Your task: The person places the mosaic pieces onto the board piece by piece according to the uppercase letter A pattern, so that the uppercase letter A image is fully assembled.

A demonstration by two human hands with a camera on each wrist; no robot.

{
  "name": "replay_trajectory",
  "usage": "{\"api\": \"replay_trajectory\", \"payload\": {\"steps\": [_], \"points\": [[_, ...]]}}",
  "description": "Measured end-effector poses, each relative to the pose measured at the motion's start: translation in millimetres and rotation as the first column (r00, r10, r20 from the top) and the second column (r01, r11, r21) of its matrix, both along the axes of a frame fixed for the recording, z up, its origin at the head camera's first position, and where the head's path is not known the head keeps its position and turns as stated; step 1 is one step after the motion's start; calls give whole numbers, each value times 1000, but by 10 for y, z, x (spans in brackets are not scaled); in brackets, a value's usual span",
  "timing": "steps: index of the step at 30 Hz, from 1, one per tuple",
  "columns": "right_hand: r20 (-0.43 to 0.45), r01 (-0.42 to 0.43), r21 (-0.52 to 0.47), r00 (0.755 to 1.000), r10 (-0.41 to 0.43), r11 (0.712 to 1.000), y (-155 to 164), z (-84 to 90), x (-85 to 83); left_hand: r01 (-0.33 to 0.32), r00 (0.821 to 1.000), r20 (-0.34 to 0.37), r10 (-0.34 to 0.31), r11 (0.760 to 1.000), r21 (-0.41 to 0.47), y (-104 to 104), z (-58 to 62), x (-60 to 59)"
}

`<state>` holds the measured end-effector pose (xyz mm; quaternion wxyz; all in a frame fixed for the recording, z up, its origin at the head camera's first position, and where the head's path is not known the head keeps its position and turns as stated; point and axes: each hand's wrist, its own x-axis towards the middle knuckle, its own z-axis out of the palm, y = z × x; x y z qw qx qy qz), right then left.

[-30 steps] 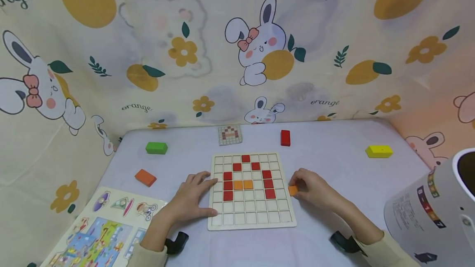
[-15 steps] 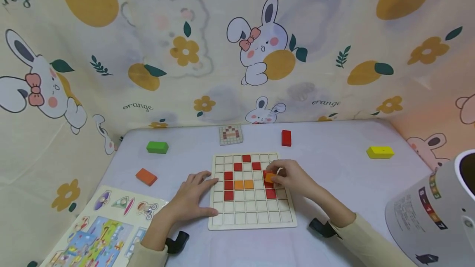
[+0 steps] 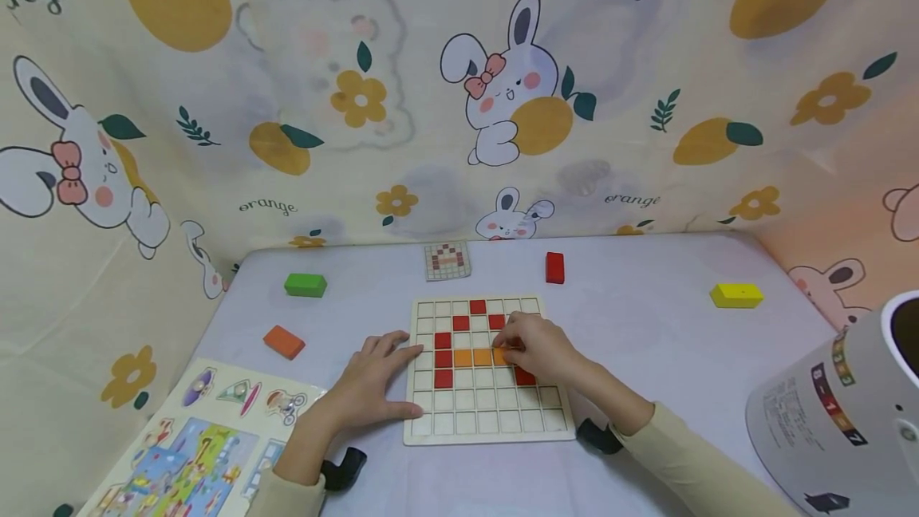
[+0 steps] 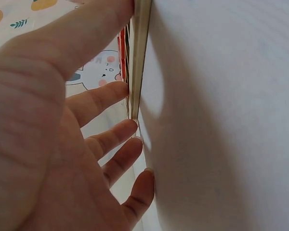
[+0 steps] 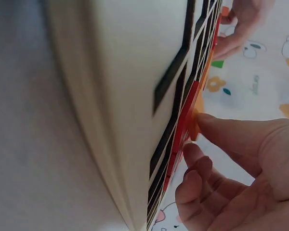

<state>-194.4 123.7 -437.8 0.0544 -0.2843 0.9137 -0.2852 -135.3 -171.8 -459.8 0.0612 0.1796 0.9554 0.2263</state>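
Note:
A wooden grid board (image 3: 488, 415) lies mid-table, with several red tiles (image 3: 443, 339) and two orange tiles (image 3: 471, 357) set in its cells. My right hand (image 3: 513, 348) hovers over the board's middle and pinches a third orange tile (image 3: 500, 356) at the cell just right of those two. In the right wrist view the thumb (image 5: 231, 132) presses on that orange tile (image 5: 196, 120) against the board (image 5: 130, 96). My left hand (image 3: 380, 373) lies flat on the table, fingers straight against the board's left edge (image 4: 140, 57).
Loose blocks lie around: green (image 3: 305, 285), orange (image 3: 283, 341), red (image 3: 554, 267), yellow (image 3: 735, 294). A small pattern card (image 3: 447, 260) sits behind the board. A picture puzzle sheet (image 3: 201, 445) lies front left, a white cylindrical device (image 3: 840, 405) front right. Printed fabric walls the table.
My right hand carried the orange tile from beside the board's right edge leftward over the board to the cell next to the two orange tiles. The left hand stayed put.

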Motion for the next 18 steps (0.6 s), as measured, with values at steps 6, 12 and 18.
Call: {"api": "replay_trajectory", "payload": {"steps": [6,12,18], "points": [[-61,4,48,998,-1,999,8,11,30,0,1000,2,0,1000,-3,-12,-9,-5],[-190,-25,156,980,55,987,42,27,138,-2,1000,-2,2,1000,3,-15,-13,-7],[-116,-137,319,976,183,938,130,24,330,0,1000,-3,0,1000,3,-7,-21,-6]]}}
